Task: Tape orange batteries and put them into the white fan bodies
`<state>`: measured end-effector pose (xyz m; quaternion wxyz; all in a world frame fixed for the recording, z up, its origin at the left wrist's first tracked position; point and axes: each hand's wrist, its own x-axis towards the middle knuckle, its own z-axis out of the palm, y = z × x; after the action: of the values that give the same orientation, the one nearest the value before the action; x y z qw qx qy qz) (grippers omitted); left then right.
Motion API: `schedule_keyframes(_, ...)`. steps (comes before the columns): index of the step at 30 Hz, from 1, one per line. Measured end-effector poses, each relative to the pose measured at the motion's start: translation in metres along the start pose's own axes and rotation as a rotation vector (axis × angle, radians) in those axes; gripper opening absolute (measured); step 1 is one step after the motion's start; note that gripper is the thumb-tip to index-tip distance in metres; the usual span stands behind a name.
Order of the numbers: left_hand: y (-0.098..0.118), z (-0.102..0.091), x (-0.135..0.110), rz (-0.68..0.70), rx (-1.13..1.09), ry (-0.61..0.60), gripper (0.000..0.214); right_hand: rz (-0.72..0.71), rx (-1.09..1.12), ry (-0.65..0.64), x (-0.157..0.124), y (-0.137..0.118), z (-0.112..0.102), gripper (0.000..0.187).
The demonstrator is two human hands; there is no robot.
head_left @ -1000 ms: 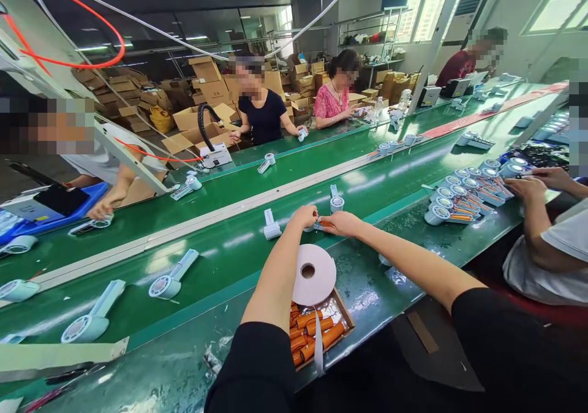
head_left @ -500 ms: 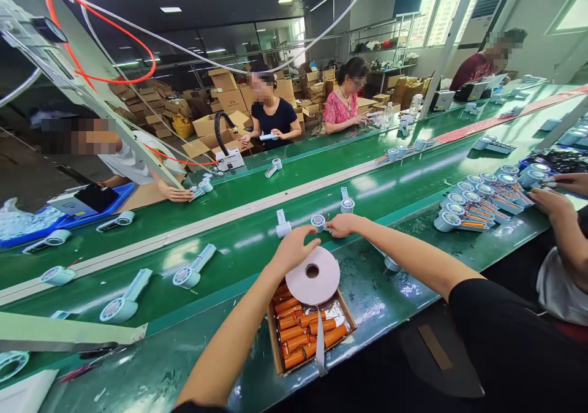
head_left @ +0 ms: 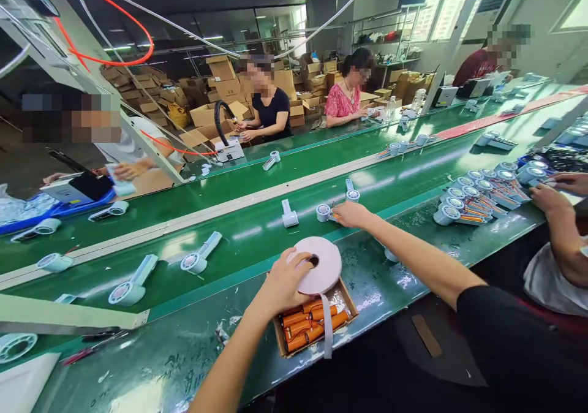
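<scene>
My left hand is closed on a roll of white tape, its fingers over the upper face by the core hole. A loose strip of tape hangs from the roll's near side. Under it stands a cardboard box with several orange cylindrical batteries with thin wires. My right hand pinches the handle end of a light-blue handheld fan on the belt's near side; its fingers partly hide the handle. Close by on the belt lie two more light-blue fans, one to the left and one just behind.
A green conveyor belt runs across, carrying several fans. On the right, a co-worker's hands are beside rows of fans with orange batteries. A metal post and scissors are at left. Several people sit across the belt.
My left hand has come down from above the roll onto it. The roll has shifted slightly over the box. My right hand stays at the fan, and the view has shifted a little.
</scene>
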<state>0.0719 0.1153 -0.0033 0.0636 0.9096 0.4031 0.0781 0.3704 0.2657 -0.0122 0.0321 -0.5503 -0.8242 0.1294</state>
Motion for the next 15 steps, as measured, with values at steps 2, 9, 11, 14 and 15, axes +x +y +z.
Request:
schedule_keyframes(2, 0.004, -0.005, -0.021, -0.048, 0.033, 0.217, 0.059, -0.008, 0.083, 0.059, -0.034, -0.02, 0.007, 0.041)
schedule_keyframes(9, 0.021, -0.006, -0.074, -0.337, 0.145, 0.655, 0.057, -0.257, 0.971, -0.374, -0.157, -0.149, 0.071, 0.042)
schedule_keyframes(11, 0.013, 0.0, -0.082, -0.468, 0.088, 0.674, 0.058, -0.372, 0.847, -0.456, -0.166, -0.172, 0.076, 0.041)
schedule_keyframes(14, 0.0, 0.007, -0.097, -0.651, -0.066, 0.708, 0.056, -0.537, 0.557, -0.393, -0.154, -0.178, 0.068, 0.032)
schedule_keyframes(15, -0.003, 0.009, -0.102, -0.699, -0.113, 0.716, 0.057, -0.544, 0.499, -0.342, -0.144, -0.175, 0.063, 0.033)
